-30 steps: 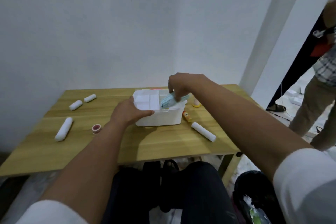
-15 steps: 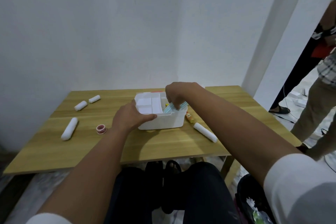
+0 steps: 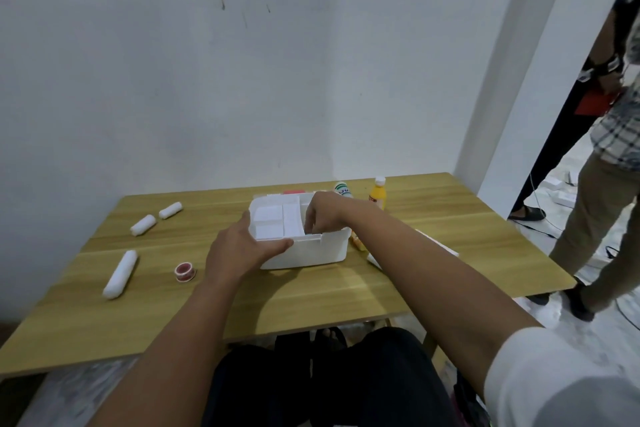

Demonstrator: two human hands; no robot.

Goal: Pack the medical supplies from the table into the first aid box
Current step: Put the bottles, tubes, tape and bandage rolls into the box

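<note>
The white first aid box [image 3: 311, 250] stands open on the wooden table [image 3: 311, 298], with white dividers inside. My left hand [image 3: 239, 250] grips its front left corner, thumb along the front rim. My right hand [image 3: 325, 211] reaches down into the box's right compartment; its fingertips are hidden, and no pack shows in them. Left of the box lie three white bandage rolls [image 3: 120, 274] [image 3: 143, 225] [image 3: 170, 210] and a small red tape roll [image 3: 185, 271]. An orange tube [image 3: 356, 241] lies by the box's right side.
A yellow bottle [image 3: 377, 196] and a white bottle with a green label [image 3: 343, 189] stand behind the box. Another white roll [image 3: 440, 246] lies partly hidden behind my right forearm. A person [image 3: 609, 149] stands off the table's right end. White walls close the back.
My right hand has sunk lower into the box, and the blue pack it held no longer shows. My left hand has kept its hold on the box corner. The camera has tilted.
</note>
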